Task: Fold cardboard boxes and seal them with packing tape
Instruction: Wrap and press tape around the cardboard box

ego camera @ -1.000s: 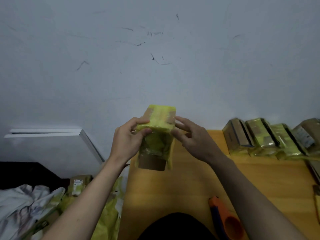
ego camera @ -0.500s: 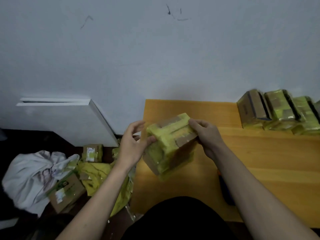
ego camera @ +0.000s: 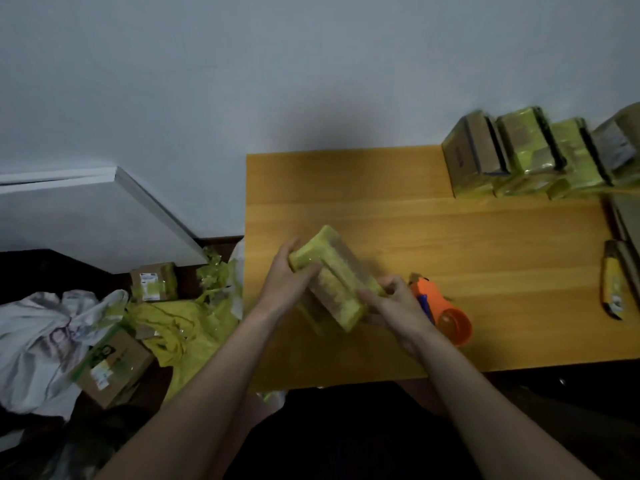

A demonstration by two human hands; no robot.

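A small cardboard box wrapped in yellow tape [ego camera: 332, 282] is held tilted just above the left part of the wooden table [ego camera: 450, 237]. My left hand [ego camera: 289, 277] grips its upper left end, thumb on top. My right hand [ego camera: 391, 303] grips its lower right end. An orange tape dispenser [ego camera: 441, 306] lies on the table right behind my right hand, partly hidden by it.
A row of taped boxes [ego camera: 530, 154] stands at the table's back right by the wall. A yellow utility knife [ego camera: 613, 289] lies at the right edge. On the floor left: cardboard boxes [ego camera: 110, 365], yellow scraps [ego camera: 187, 327], white cloth [ego camera: 38, 337].
Both hands lowered the box from upright in front of the wall down toward the table and turned it on its side. The view tipped downward, bringing the dispenser back into sight.
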